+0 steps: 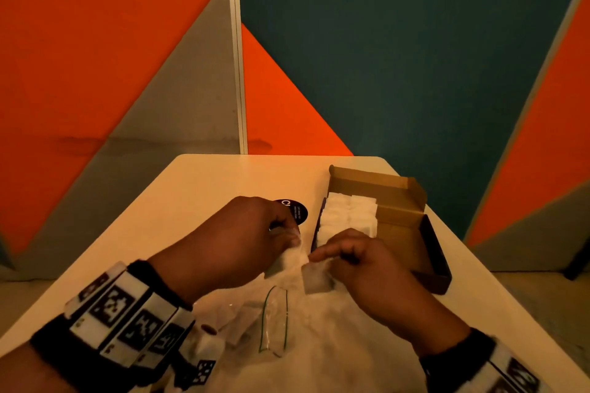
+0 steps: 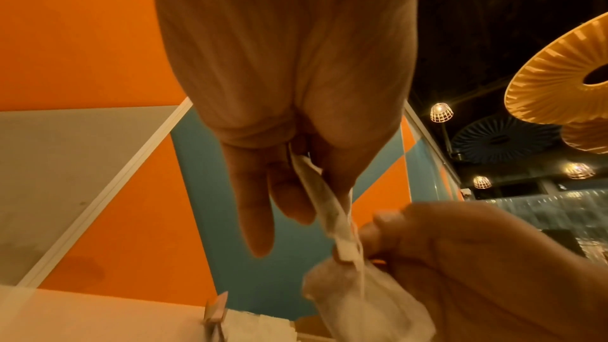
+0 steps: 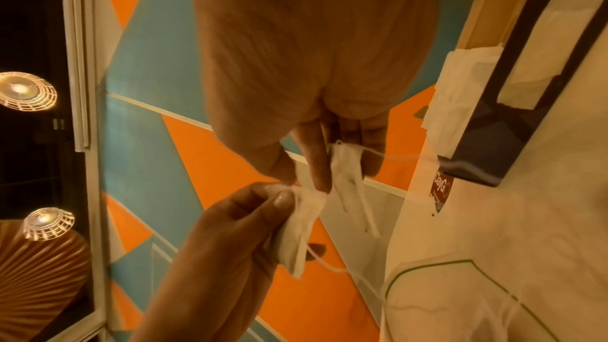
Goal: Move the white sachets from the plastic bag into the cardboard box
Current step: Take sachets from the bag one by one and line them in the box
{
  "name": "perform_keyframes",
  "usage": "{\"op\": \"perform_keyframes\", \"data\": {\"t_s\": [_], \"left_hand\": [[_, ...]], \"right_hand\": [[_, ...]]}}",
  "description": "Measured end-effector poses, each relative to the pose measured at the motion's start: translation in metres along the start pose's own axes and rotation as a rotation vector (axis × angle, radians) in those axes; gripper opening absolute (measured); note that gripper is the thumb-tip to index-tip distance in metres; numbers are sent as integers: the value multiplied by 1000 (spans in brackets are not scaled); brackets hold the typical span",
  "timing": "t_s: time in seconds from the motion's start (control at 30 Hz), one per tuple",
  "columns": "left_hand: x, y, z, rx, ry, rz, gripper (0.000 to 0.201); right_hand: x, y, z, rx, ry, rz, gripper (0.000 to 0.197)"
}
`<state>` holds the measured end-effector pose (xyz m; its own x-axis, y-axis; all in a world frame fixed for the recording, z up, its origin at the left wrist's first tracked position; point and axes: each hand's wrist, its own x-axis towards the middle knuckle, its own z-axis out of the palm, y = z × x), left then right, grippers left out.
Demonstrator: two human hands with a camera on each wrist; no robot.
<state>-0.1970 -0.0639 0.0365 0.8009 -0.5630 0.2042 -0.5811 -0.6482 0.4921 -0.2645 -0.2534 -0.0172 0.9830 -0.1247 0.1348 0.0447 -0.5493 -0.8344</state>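
Note:
Two white sachets are held up between my hands over the table. My left hand (image 1: 287, 234) pinches one sachet (image 1: 292, 257) by its top edge; the left wrist view shows that sachet (image 2: 321, 193) between thumb and fingers. My right hand (image 1: 324, 257) pinches the other sachet (image 1: 316, 281), seen from the right wrist as a sachet (image 3: 345, 173) with a thin white string trailing off. The clear plastic bag (image 1: 274, 322), with a green zip line, lies flat below both hands. The open cardboard box (image 1: 399, 188) stands to the right, with rows of sachets (image 1: 348, 217) in its left part.
A round black sticker (image 1: 297, 209) lies on the white table (image 1: 191, 195) just beyond my left hand. Orange, grey and teal wall panels stand close behind the table's far edge. The box's right part (image 1: 405, 242) shows bare cardboard.

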Motion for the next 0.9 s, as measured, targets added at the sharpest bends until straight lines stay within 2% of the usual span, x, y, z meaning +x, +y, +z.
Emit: {"op": "perform_keyframes", "data": {"t_s": [0.07, 0.13, 0.33, 0.53, 0.73, 0.8, 0.9], "left_hand": [[1, 4, 2, 51, -29, 28, 5], [1, 8, 5, 58, -42, 46, 3], [3, 6, 2, 109, -66, 65, 5], [-1, -16, -21, 129, -116, 10, 10], [-8, -42, -36, -12, -79, -85, 8], [-10, -46, -37, -50, -72, -102, 7], [-9, -40, -31, -61, -92, -86, 6]], "right_hand": [[-1, -7, 3, 20, -14, -22, 9], [0, -9, 8, -39, -13, -54, 20], [1, -3, 6, -86, 39, -96, 10], [3, 15, -15, -184, 63, -33, 9], [8, 39, -34, -296, 94, 68, 7], [12, 39, -38, -273, 119, 71, 6], [12, 19, -30, -113, 106, 13, 15]]}}
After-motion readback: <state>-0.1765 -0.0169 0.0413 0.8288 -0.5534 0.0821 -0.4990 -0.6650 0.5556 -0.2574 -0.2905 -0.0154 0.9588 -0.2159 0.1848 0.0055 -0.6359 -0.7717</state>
